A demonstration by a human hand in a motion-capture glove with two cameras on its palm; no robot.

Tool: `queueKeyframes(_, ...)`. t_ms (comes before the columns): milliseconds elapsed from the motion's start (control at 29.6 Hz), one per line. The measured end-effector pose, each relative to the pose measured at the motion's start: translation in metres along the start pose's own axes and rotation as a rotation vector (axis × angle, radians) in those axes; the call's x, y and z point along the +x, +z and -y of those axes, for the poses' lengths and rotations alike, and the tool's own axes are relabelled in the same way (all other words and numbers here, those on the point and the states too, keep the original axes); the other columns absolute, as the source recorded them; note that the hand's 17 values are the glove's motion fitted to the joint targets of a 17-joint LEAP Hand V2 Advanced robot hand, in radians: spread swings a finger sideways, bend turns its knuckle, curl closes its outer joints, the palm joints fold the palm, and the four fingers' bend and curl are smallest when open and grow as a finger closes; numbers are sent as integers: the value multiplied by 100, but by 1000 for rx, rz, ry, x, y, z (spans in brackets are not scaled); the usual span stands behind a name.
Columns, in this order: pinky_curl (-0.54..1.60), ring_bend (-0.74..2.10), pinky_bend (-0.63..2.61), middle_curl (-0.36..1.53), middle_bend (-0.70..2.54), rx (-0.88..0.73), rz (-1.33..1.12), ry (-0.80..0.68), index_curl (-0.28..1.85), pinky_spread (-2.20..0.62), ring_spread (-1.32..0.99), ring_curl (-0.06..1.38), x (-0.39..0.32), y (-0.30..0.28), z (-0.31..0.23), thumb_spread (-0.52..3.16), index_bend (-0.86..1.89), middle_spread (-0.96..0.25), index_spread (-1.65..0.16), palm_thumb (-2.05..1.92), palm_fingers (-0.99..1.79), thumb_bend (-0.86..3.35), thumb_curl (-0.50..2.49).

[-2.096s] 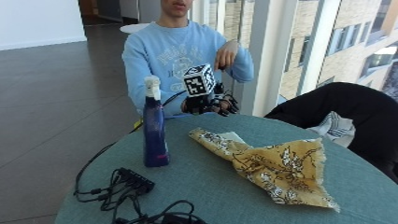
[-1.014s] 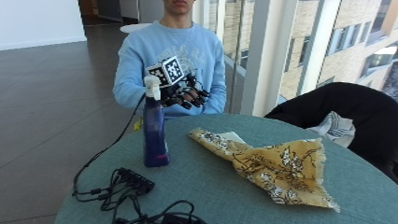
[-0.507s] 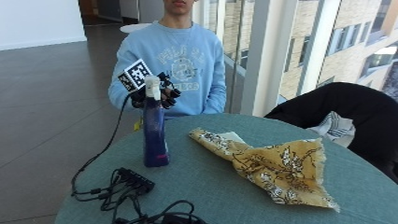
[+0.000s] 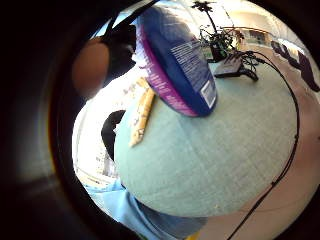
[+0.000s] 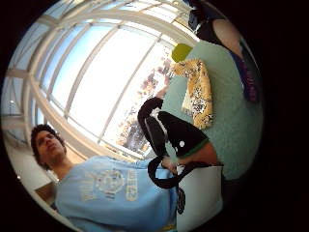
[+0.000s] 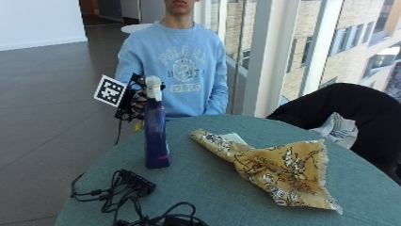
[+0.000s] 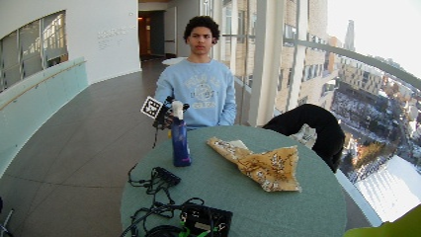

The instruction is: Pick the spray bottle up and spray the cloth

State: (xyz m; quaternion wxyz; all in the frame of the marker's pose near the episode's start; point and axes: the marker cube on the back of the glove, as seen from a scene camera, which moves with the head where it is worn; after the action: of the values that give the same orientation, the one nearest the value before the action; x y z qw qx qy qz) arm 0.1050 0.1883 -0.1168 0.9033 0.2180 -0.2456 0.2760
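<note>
Blue and upright, the spray bottle (image 6: 155, 136) stands on the round teal table (image 6: 206, 188), its white trigger head (image 6: 153, 88) at the top. The gloved right hand (image 6: 134, 102) is raised level with that head, on the side away from the cloth and partly behind the bottle as the outside view shows it. From there the black fingers seem to reach toward the neck just under the trigger, but the bottle hides the contact, so I cannot tell whether they are curled around it or merely beside it. In the little finger side palm view the bottle's blue body with its label (image 4: 175, 60) fills much of the picture, so it is close to the palm, its base resting on the tabletop.

Yellow patterned cloth (image 6: 276, 167) lies spread flat on the table, on the other side of the bottle and apart from it, with one corner pointing toward the person. Black cables and a small black box (image 6: 134, 186) lie on the near part of the table, in front of the bottle.
</note>
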Motion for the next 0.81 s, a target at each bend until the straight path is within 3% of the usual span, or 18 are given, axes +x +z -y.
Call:
queueKeyframes(169, 32, 27, 20, 38, 20, -40, 113, 4, 30, 20, -2, 32, 17, -3, 0, 109, 15, -10, -38, 57, 70, -2, 27)
queueKeyframes(406, 33, 23, 22, 38, 18, 184, 160, 137, 30, 21, -1, 32, 33, -2, 36, 109, 15, -9, -38, 57, 66, -2, 28)
queueKeyframes(811, 35, 26, 26, 38, 20, 191, 182, 217, 28, 22, -1, 33, 57, -1, 79, 107, 10, -8, -38, 58, 62, -2, 28)
